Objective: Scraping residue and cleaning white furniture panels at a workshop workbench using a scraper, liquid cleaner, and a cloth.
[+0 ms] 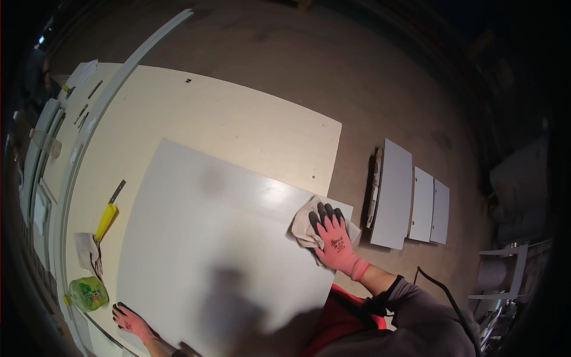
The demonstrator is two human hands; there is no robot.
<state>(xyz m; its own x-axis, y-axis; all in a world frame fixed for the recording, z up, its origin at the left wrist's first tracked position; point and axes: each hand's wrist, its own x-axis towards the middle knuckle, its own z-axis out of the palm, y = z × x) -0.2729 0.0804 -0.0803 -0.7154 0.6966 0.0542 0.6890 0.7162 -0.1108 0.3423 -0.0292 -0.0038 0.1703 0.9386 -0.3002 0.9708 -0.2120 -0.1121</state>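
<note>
A large pale grey panel (178,238) lies flat on the cream table board (238,113). At its right end my right hand (336,241), in a pink glove with black fingertips, presses a beige cloth (306,225) against the surface. The cloth bunches out to the left of the fingers and shows again on the right. My left hand (132,323), gloved alike, is at the panel's near left corner with its fingers stretched out, holding nothing. Beside it stands a green-labelled clear bottle (88,294). A yellow-handled knife (107,220) lies farther up, close to a crumpled rag (89,250).
Long grey metal profiles (98,119) run along the table's left side, with small tools near them. Right of the table, several panels, the largest a grey one (394,196), stand above the floor. A white frame (505,273) is at the far right. A black cable (443,291) loops by my right arm.
</note>
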